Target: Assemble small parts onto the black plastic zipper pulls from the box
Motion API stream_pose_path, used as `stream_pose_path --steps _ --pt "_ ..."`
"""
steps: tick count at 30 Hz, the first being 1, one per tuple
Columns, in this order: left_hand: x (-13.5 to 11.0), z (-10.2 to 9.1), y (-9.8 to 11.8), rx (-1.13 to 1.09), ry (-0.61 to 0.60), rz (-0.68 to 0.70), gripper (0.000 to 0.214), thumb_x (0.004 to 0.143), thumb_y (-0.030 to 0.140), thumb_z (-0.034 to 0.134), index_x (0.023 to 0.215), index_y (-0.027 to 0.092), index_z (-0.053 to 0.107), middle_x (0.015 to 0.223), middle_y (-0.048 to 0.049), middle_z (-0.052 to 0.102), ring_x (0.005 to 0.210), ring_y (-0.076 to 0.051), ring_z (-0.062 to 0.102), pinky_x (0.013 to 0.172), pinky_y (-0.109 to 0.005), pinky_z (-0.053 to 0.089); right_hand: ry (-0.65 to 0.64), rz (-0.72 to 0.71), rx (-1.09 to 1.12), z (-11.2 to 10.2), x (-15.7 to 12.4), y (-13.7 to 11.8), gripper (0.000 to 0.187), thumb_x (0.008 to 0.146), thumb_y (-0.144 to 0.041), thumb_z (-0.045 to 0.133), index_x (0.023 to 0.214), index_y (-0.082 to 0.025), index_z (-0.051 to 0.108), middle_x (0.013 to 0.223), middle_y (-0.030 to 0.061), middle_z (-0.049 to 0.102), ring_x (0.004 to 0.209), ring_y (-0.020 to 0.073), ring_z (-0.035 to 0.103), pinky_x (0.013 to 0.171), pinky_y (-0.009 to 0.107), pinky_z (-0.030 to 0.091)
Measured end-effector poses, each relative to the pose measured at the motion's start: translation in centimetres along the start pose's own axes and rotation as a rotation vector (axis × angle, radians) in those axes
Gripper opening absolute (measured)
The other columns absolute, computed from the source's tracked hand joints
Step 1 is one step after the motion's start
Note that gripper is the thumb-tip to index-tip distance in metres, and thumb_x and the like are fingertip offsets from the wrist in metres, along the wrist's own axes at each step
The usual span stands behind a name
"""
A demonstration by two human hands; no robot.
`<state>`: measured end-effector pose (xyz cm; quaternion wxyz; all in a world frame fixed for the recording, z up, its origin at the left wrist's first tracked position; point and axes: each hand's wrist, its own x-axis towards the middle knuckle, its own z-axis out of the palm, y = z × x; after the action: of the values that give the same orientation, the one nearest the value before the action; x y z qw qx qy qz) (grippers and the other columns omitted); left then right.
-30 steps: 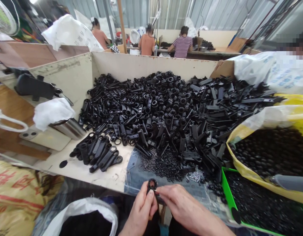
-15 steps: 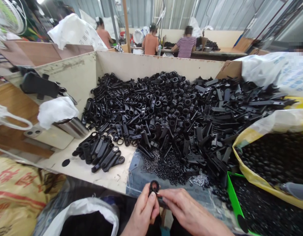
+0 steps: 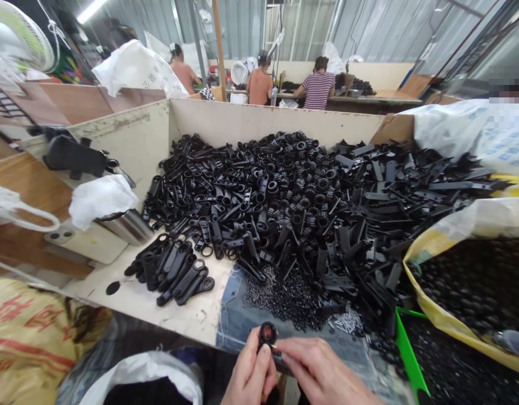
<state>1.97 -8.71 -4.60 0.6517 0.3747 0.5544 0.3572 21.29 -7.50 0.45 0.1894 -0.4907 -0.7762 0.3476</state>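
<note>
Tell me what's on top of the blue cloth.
Small grey pieces, small black pieces and silver pins lie on the blue cloth. Heaped black parts hide its far edge; what is under them cannot be seen.

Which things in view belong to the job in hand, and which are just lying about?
Likely part of the job:
black ring-ended part in the left hand, right hand close beside it
silvery pins
heaped black parts

Likely just lying about:
phone
metal cup
crumpled white covering

Black part (image 3: 274,333) partly hidden by left hand (image 3: 251,371); fan (image 3: 36,38) cut off.
</note>
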Motion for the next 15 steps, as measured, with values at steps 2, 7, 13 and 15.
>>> stream_pose_path --steps 2,7,13,15 --pt "0.0 0.1 -0.3 0.002 0.031 0.008 0.081 0.081 0.075 0.059 0.137 0.016 0.060 0.061 0.0006 0.061 0.054 -0.015 0.052 0.058 -0.026 0.048 -0.047 0.009 -0.061 -0.3 0.6 -0.7 0.033 0.103 -0.023 0.044 0.124 -0.019 0.069 0.112 0.0117 0.076 0.102 0.0245 0.073 0.091 0.032 0.055" --pt "-0.1 0.5 -0.5 -0.008 0.151 0.019 0.071 0.077 0.069 0.069 0.127 0.018 0.067 0.076 -0.0057 0.070 0.077 -0.020 0.064 0.076 -0.027 0.053 -0.227 0.097 -0.172 -1.7 2.0 -2.7 0.033 0.098 -0.014 0.041 0.111 -0.019 0.071 0.089 0.0077 0.077 0.078 0.0229 0.074 0.070 0.028 0.051" --pt "-0.2 1.7 0.7 -0.129 0.086 0.001 0.069 0.079 0.069 0.066 0.125 0.018 0.064 0.060 0.0047 0.052 0.053 -0.012 0.047 0.052 -0.022 0.046 -0.241 0.147 -0.228 -1.4 2.3 -3.1 0.030 0.092 -0.010 0.045 0.107 -0.021 0.069 0.090 0.0067 0.078 0.077 0.0221 0.076 0.063 0.026 0.043" --pt "-0.1 1.9 0.9 -0.148 0.058 0.018 0.060 0.081 0.066 0.066 0.118 0.018 0.066 0.055 0.0069 0.046 0.049 -0.011 0.043 0.048 -0.021 0.042 -0.240 0.162 -0.247 -1.0 2.3 -3.2 0.030 0.090 -0.007 0.047 0.105 -0.022 0.069 0.092 0.0064 0.079 0.079 0.0216 0.076 0.062 0.025 0.042"
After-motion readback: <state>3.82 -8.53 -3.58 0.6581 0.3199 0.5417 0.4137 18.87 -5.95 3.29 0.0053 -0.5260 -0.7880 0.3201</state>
